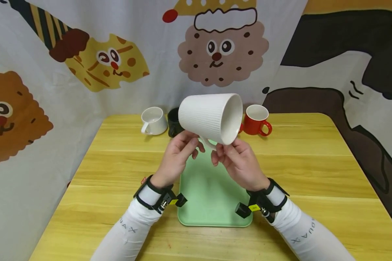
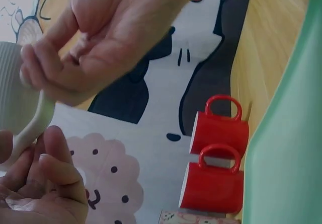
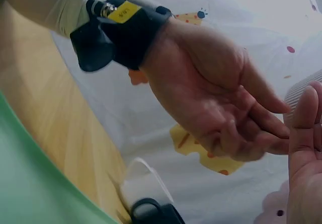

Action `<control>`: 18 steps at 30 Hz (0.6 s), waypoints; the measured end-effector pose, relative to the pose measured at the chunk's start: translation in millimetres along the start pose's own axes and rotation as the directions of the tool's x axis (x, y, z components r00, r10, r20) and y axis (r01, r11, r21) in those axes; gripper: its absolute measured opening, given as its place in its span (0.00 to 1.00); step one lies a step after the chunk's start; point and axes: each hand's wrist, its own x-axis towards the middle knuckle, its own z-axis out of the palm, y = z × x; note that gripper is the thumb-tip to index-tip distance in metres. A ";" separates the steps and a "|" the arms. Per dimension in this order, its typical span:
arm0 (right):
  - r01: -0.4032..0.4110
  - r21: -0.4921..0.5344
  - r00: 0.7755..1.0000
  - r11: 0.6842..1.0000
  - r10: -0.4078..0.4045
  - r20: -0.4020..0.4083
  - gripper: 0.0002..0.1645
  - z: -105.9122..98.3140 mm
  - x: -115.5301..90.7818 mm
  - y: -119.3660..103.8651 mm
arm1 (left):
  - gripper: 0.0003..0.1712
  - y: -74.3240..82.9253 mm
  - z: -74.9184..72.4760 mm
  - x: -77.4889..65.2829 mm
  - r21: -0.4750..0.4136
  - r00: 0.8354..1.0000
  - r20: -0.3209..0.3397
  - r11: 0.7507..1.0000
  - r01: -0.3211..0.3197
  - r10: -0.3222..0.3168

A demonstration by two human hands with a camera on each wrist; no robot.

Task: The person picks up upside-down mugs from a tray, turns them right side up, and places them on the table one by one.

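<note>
A white ribbed mug [image 1: 202, 116] is held in the air on its side above the green tray [image 1: 215, 203], mouth toward the right and handle [image 1: 208, 143] downward. My left hand [image 1: 178, 156] grips it from below near the base; in the right wrist view the left thumb and fingers meet its ribbed side. My right hand [image 1: 243, 163] pinches it near the rim, the thumb in front. In the left wrist view the mug [image 2: 15, 93] is cut off by the edge, with fingers of both hands around its handle side.
Behind the mug, a white cup [image 1: 154, 120] and a black mug [image 1: 174, 121] stand at the table's back left. A red mug [image 1: 255, 119] stands at the back right; a second red mug [image 2: 211, 186] and a patterned item [image 2: 193, 218] show beside it in the left wrist view. A printed cloth [image 1: 156, 43] hangs behind.
</note>
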 end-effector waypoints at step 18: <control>0.180 -0.148 0.971 0.972 -0.200 -0.133 0.14 -35.1 6.9 -48.8 | 0.15 14.8 -30.8 -2.4 0.115 0.992 -0.088 0.990 -0.077 0.087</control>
